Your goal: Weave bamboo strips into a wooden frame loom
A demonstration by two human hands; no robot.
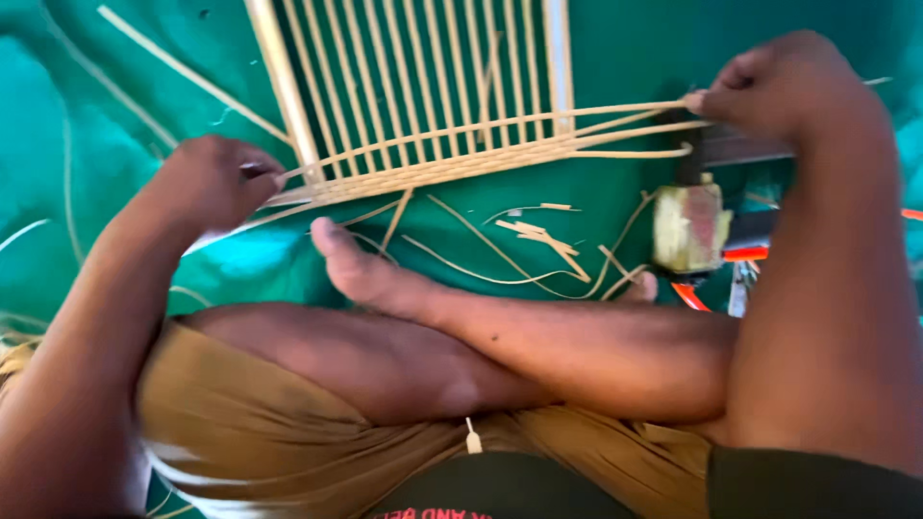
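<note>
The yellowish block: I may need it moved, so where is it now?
In the head view the yellowish block lies on the green sheet at the right, just below the right hand and the woven strips, beside orange-handled tools.

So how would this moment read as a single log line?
left hand: pinching strip ends | right hand: pulling thin cane strips taut | woven frame: flat on green sheet

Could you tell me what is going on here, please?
A person sits cross-legged on a green sheet, weaving thin cane strips across a frame of upright slats. The left hand pinches the strips at the frame's left edge and the right hand pulls their ends taut. Loose offcuts lie nearby.
</note>
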